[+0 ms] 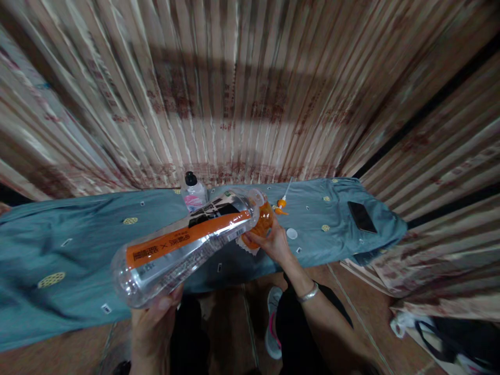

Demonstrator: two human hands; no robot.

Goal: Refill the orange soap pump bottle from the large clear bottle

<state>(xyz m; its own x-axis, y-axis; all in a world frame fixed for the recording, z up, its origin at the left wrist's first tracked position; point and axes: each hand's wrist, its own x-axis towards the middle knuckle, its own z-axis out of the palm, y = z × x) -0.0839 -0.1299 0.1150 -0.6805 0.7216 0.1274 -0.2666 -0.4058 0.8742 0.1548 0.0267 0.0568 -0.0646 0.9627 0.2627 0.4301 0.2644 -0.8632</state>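
Observation:
My left hand (160, 307) is wrapped under the base end of a large clear plastic bottle (187, 242) with an orange and silver label. The bottle is tilted, its neck toward the upper right, over the mouth of a small orange bottle (263, 221). Around that orange bottle my right hand (275, 242) is closed. Whether liquid passes between them I cannot tell. Beneath the orange bottle a pale, lacy-edged piece (247, 247) shows in part. An orange pump top (281, 204) with a clear tube lies just beyond my right hand, and a white round cap (291, 233) lies beside it.
A clear bottle with a black cap (194, 194) stands at the back of the teal cloth-covered surface (89, 234). A dark phone (362, 216) rests at the right end. Striped curtains (234, 104) hang behind. A dark bag (461, 338) is on the floor at right.

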